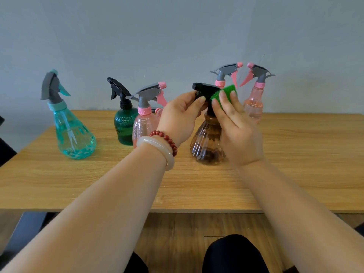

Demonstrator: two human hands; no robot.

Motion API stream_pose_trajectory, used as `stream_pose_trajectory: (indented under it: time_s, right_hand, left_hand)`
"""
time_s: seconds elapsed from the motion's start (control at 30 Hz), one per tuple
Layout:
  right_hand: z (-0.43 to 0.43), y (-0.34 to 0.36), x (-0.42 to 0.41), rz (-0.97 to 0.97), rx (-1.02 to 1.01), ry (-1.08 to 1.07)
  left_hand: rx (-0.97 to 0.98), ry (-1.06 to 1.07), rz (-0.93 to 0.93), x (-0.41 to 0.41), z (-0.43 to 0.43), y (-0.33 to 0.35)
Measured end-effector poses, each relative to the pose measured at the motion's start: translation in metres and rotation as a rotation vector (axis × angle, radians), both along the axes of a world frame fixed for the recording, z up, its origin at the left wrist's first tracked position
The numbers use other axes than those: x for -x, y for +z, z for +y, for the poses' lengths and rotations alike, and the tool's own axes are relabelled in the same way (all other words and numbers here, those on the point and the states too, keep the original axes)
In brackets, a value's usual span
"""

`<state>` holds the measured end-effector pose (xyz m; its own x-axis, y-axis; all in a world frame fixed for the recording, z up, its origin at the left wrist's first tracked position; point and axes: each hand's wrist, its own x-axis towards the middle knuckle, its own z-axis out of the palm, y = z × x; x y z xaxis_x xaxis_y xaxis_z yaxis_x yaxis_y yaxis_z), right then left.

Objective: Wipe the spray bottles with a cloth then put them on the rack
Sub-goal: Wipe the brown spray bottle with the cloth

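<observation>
1. Left fingers (200,100): thumb and fingertips pinch the front of the black head (204,88) of the brown bottle (206,142). Left hand (181,115) is the clamp.
2. Right fingers (222,95): bent over the green cloth (226,90), holding it on the rear of the head. Thumb is hidden. Right hand (236,131) covers the neck.
3. The brown bottle is upright, mid-table (295,154), just in front of the person. Its base looks seated, but I can't confirm.
4. Step in hand, as I read it: wiping the head. The body is not yet covered.
5. Do it well: keep the pinch off the trigger so it doesn't fire. Drag the cloth from the rear round the neck, then re-grip and do the nozzle end that the left fingers now mask.
6. Next, the ribbed body: wipe along the grooves, top down, turning the bottle with the left hand.
7. Queue, left to right: teal bottle (72,133), green bottle (124,125), pink bottle (142,125), then two pink ones (255,103) behind the right hand.
8. Risk: the bottles are crowded, so an elbow swing could tip one.
9. Rack: not in view.
</observation>
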<state>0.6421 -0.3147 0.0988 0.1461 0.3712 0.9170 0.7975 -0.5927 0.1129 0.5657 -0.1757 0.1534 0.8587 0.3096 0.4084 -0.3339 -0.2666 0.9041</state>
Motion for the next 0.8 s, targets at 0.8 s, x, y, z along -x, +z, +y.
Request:
stream_pose_trajectory:
  time_s: [0.8]
  right_hand:
    - [-0.005,0.0,0.028,0.205,-0.072,0.067]
  left_hand:
    - [-0.028,0.033,0.009,-0.002,0.0,-0.004]
